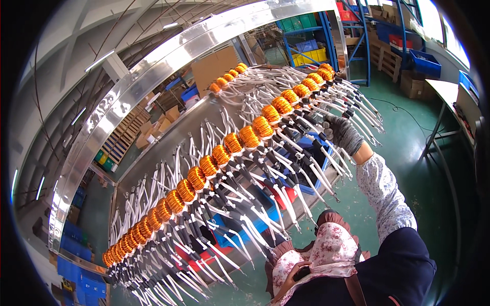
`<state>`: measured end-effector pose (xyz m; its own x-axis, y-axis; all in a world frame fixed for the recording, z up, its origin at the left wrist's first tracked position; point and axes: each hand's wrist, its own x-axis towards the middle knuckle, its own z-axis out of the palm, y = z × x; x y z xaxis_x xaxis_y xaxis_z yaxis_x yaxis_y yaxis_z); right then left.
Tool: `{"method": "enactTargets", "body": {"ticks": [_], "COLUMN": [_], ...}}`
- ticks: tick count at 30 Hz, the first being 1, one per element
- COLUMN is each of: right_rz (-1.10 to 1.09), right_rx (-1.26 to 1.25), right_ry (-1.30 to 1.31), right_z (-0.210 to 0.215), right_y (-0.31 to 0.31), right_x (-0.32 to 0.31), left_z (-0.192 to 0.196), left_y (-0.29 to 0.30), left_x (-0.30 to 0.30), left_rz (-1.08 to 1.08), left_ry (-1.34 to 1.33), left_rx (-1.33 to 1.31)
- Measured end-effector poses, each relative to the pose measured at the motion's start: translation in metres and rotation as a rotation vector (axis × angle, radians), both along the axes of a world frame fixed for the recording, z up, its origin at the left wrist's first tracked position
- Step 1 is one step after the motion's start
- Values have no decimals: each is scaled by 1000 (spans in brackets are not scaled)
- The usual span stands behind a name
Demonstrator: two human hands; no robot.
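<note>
A long row of copper-wound ring coils point(249, 136) runs diagonally across a metal frame. White leads point(240, 245) with black sleeves and metal lug ends hang from the coils' near side. My right hand point(345, 134), in a grey glove under a floral sleeve, is at the right part of the row. Its fingers are curled around a black-sleeved lead point(322, 125), partly hidden by the glove. Low in the view, close to my body, my left hand point(293, 280) shows only in part. Its bare fingers are closed on a small dark thing, too hidden to name.
Blue bins point(265, 219) and a red bin point(204, 257) sit under the leads. A shorter coil row point(228, 77) lies at the back. The shiny metal frame point(109, 102) arches overhead. Blue shelving point(326, 43) stands behind; a table point(443, 93) is at the right.
</note>
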<state>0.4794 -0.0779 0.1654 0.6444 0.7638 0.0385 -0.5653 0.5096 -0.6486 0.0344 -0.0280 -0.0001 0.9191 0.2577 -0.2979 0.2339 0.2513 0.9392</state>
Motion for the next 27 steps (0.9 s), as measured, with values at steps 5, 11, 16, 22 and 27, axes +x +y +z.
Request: {"method": "enactTargets", "body": {"ticks": [5,11,16,22,27], "right_rz": [-64,-346,-448,-455,-206], "right_rx": [-235,-481,-546,-472,-720], "right_ry": [-266,-417,-464,-432,-416], "right_z": [11,13,7,16,20], "right_y": [-4,6,0,13,2], "right_x": [-9,-1,5,-13,10], "left_z": [7,-2,5,-18,-17], "left_y": [0,7,8,11,9], "left_x": [2,2,5,-3,0], "left_rz": [29,-11,-43,-4,-35], "left_ry": [-7,35,33,-16,-89], "left_rx": [19,-15,-38,-51,-43]}}
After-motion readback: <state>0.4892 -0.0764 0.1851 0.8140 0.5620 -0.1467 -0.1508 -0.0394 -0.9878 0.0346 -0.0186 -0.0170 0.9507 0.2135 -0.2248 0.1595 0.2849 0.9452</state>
